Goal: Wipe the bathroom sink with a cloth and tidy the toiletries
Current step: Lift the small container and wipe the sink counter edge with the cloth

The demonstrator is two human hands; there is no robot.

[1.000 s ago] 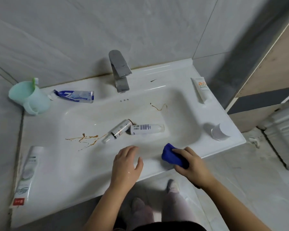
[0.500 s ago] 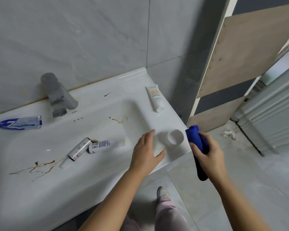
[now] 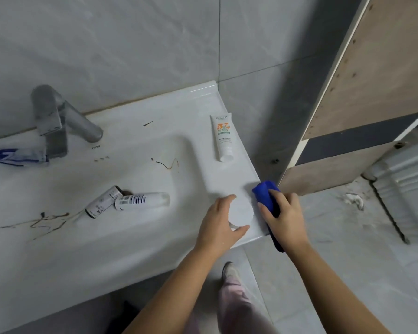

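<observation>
Since your left grip [image 3: 223, 221] already wraps the white jar [image 3: 241, 211] at the counter [image 3: 227, 174] corner, the cloth [image 3: 266, 197], bunched in your right grip [image 3: 284, 216], lies just right of it.

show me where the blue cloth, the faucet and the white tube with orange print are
blue cloth [image 3: 263, 192]: head view, bunched top end above the fingers.
faucet [image 3: 49, 116]: head view, flat handle.
white tube [image 3: 223, 137]: head view, printed body.
</observation>
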